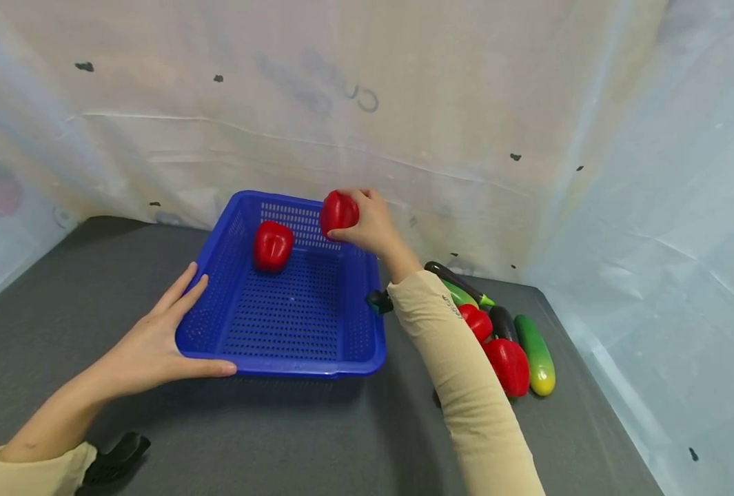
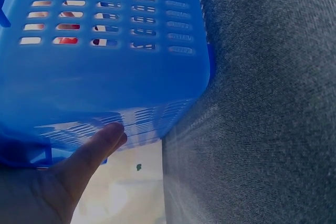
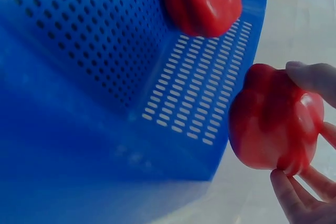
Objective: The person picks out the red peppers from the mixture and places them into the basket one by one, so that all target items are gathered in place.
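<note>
Left grip [image 1: 149,344]: spread across the near left corner of the basket [image 1: 280,367], thumb along its near rim, fingers against its left side.
Blue basket: on the tabletop [image 1: 249,441]; thin, perforated plastic, probably light and a little flexible, so its firm rim is the sensible place to steady it.
Loose red pepper [image 1: 273,246]: inside the basket, by its far wall.
Held red pepper [image 1: 338,210]: at the basket's far right corner; whether over the inside or just past the rim is hard to judge. It looks light, firm and glossy, so perhaps slippery; best taken across its bulging sides.
Right grip [image 1: 375,224]: pinching the held red pepper between thumb and fingertips.
Heap: right of the basket, a dark eggplant [image 1: 460,282], more red peppers [image 1: 506,367] and a green cucumber [image 1: 534,355], the long ones likely easiest held mid-length.
</note>
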The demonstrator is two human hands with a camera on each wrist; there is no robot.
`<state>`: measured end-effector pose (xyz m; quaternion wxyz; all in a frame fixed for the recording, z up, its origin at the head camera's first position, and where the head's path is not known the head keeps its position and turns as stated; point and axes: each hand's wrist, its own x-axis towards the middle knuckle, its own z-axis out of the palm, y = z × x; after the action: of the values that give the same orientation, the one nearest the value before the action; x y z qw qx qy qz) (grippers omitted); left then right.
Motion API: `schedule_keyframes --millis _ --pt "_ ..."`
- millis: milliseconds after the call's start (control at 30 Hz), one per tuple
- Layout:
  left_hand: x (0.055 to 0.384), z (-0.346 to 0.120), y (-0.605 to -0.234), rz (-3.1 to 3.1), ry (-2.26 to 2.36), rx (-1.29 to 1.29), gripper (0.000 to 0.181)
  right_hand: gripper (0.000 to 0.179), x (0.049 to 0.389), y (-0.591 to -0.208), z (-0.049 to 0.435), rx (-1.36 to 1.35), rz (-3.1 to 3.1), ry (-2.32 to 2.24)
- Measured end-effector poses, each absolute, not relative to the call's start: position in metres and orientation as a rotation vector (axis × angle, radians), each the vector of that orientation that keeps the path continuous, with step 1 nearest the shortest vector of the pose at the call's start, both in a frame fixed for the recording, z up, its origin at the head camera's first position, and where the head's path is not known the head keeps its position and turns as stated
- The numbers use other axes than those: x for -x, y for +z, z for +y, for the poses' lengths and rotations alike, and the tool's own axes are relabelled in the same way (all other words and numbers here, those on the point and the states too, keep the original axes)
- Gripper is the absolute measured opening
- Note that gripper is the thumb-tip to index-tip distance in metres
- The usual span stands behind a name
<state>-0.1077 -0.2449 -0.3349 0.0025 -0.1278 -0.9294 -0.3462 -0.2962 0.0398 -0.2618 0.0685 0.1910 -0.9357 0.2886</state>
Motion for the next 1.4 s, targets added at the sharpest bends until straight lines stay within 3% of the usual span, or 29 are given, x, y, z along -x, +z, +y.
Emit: schedule_keyframes --millis 1400 --pt "0.103 -0.231 -0.334 -2.891 -1.076 0.407 0.127 0.078 0.300 -0.319 0.017 -0.450 -3.063 0.661"
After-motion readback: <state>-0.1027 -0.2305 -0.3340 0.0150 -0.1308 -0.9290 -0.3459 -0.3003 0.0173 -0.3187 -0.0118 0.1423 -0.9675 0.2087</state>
